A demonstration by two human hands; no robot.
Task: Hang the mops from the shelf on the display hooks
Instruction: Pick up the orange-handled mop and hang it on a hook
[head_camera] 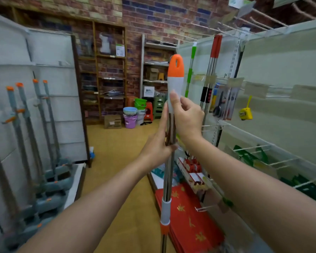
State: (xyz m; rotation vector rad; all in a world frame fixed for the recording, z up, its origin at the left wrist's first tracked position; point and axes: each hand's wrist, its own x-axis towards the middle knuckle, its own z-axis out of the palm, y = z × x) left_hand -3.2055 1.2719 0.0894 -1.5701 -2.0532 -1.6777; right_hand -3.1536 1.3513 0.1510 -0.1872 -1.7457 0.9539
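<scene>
Both my hands, left hand (160, 141) and right hand (185, 114), grasp one mop (175, 77); four shelved mops (28, 115) stand left, three poles (211, 70) hang right.

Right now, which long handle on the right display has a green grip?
The thin green handle, left of the two red handles. It alone there is green; the held mop has an orange cap.
</scene>
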